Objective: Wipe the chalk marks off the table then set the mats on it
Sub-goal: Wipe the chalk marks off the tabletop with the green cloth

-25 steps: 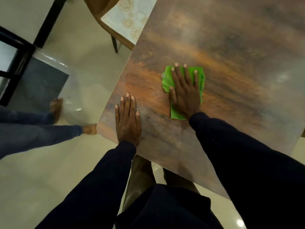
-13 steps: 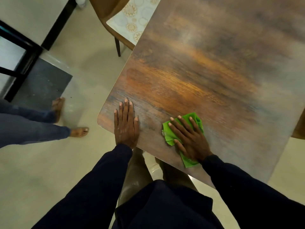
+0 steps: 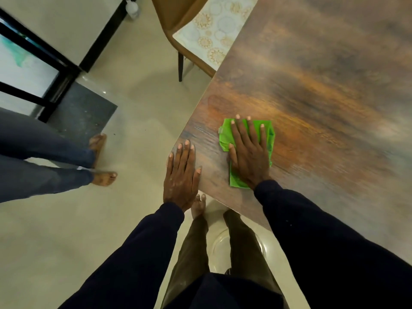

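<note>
Green cloth (image 3: 224, 139) is soft, light and limp: a folded pad that I judge will bunch if dragged by an edge, so best worked from above, palm on its middle. Right hand (image 3: 248, 157) does that, fingers straight and spread, pressing it onto the wooden table (image 3: 323, 97) at left-centre of frame, near the table's corner. Left hand (image 3: 181, 175) lies flat on that corner, holding nothing. Cloth's long axis runs bottom to top of frame, leaning slightly right, in line with the fingers. I can't make out chalk marks; surface blurred. Patterned mat (image 3: 211, 34) sits on the chair (image 3: 178, 23), top centre.
</note>
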A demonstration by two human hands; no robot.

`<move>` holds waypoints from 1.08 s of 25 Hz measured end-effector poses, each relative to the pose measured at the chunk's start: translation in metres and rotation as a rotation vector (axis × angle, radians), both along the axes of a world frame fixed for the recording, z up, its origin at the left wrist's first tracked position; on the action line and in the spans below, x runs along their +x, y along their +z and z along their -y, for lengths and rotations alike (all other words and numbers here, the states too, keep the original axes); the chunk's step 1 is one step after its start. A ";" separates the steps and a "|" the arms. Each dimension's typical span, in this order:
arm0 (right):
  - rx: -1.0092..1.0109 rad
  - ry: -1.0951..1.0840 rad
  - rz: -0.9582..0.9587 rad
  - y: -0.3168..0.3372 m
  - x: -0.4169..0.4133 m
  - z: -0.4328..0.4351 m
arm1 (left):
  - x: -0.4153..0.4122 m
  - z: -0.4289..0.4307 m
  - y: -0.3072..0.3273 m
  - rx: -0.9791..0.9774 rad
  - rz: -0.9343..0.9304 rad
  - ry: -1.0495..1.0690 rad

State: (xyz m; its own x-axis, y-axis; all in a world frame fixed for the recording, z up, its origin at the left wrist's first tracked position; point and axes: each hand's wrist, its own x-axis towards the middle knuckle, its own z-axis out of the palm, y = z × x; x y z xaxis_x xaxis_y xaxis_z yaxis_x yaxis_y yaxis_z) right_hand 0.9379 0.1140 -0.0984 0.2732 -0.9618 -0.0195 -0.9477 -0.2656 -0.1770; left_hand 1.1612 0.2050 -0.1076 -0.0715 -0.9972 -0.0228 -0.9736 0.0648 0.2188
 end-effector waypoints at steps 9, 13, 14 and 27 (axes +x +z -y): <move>0.077 0.239 0.003 -0.002 -0.026 -0.095 | 0.014 0.005 0.004 0.028 0.055 -0.078; 0.056 0.216 -0.022 0.003 -0.039 -0.066 | 0.022 0.021 0.000 -0.020 0.030 -0.127; 0.034 0.184 -0.019 0.003 -0.033 -0.056 | 0.024 0.022 -0.001 -0.032 0.035 -0.139; -0.024 0.016 0.042 -0.011 0.046 -0.067 | 0.011 0.014 -0.003 -0.028 0.075 -0.152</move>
